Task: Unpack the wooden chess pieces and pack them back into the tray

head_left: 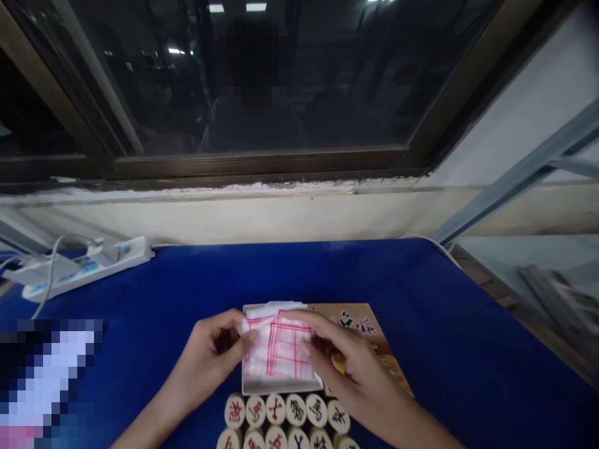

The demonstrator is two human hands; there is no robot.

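A folded white Chinese chess board sheet (287, 352) with red grid lines lies in a shallow white box (281, 388). My left hand (206, 355) pinches the sheet's left edge, thumb on top and fingers curled at the side. On the right edge, my right hand (350, 358) grips it between thumb and fingers; part of these fingers is hidden. Just below the box stand rows of round wooden Chinese chess pieces (296, 410) with red and black characters.
A printed box lid (374, 324) lies right of the box, partly under my right hand. A white power strip (93, 268) with plugs and cables lies at the back left of the blue table (187, 274). Behind are a wall and window (299, 125); a metal frame (515, 174) rises right.
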